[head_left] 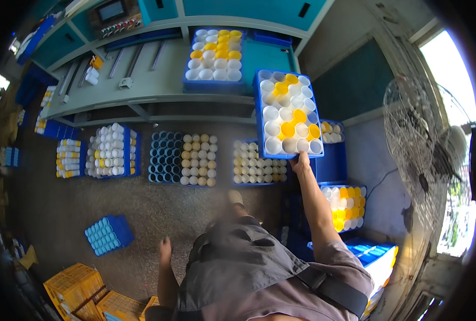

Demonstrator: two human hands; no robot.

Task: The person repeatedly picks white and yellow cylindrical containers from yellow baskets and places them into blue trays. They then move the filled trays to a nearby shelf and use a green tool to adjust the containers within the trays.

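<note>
Shirt [259,300], blue crate [278,156] in right hand [301,161]

- Floor [147,208]: dark grey, mottled, running below and left of the counter.
- Counter [160,85]: long, pale grey-green top on a metal frame with an open underside.
- Teal panels [254,10]: set in pale framing behind the counter.
- Wall [374,184]: pale, scuffed, at right; a dark green panel [350,83] above.
- Window [449,64]: far right, glaring with daylight, beside a wire-caged fan [409,112].
- Far left: dim, with a small bright opening [0,82].
</note>
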